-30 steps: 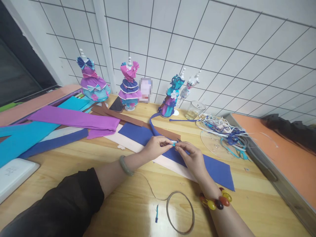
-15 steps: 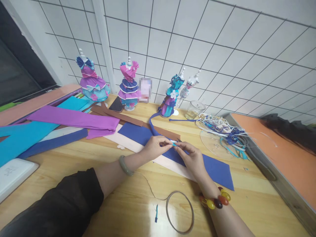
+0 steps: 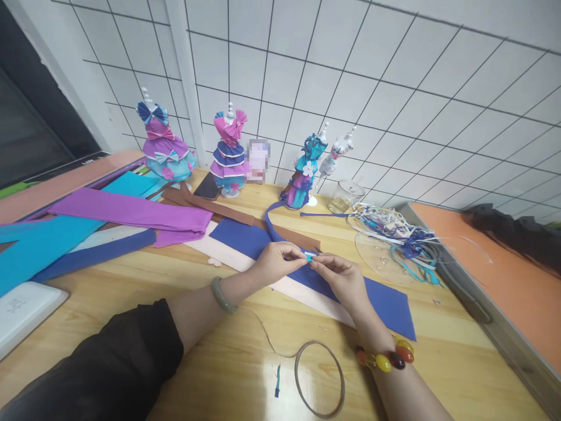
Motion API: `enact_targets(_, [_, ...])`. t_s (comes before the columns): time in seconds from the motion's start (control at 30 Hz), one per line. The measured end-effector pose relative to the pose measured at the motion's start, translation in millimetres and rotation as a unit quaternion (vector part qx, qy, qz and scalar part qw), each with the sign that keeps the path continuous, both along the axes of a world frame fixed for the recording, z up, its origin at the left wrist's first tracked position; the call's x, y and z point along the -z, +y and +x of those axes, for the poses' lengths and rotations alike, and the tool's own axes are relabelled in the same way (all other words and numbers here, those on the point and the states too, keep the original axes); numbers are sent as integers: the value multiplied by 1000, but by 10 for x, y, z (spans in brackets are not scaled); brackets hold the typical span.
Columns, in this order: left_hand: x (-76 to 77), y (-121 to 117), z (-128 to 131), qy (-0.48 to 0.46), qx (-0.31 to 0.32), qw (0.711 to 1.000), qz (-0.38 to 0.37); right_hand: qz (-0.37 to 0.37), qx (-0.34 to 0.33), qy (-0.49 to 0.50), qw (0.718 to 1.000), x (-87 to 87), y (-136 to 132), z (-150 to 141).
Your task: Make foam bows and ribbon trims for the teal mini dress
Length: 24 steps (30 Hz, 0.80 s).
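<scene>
Between the fingertips of both hands is a small light-blue and white piece of fabric [image 3: 309,257]. My left hand [image 3: 277,260] pinches its left end, thumb and forefinger pressed together. From the other side my right hand [image 3: 342,278] pinches the right end. Much of the piece is covered by fingers, so its exact shape is hard to make out. Both hands are above a dark-blue cloth strip [image 3: 390,310], which lies over a pale pink strip [image 3: 302,295]. A narrow blue ribbon [image 3: 272,225] curves behind my left hand.
Dressed miniature mannequins [image 3: 229,155] stand along the tiled wall. A glass jar [image 3: 346,196] and a tangle of ribbon scraps [image 3: 394,228] are at the right. Purple cloth [image 3: 135,210] and turquoise cloth [image 3: 48,245] lie left. A thin hoop [image 3: 343,380] is near the front.
My right hand has shifted slightly to the right and its wrist has turned a little. The left hand stays put, and the small piece remains pinched between them.
</scene>
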<state>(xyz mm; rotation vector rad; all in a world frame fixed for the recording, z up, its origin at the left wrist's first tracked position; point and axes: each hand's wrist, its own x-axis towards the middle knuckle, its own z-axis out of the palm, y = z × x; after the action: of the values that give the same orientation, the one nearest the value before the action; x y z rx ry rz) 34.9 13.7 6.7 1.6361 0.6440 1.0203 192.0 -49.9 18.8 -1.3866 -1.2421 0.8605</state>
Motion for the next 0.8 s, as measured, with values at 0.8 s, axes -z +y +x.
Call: enact_targets(0.8, [-38,-25,0,4,23,1000,-20,19,-13,51,998,-27,-7,-43])
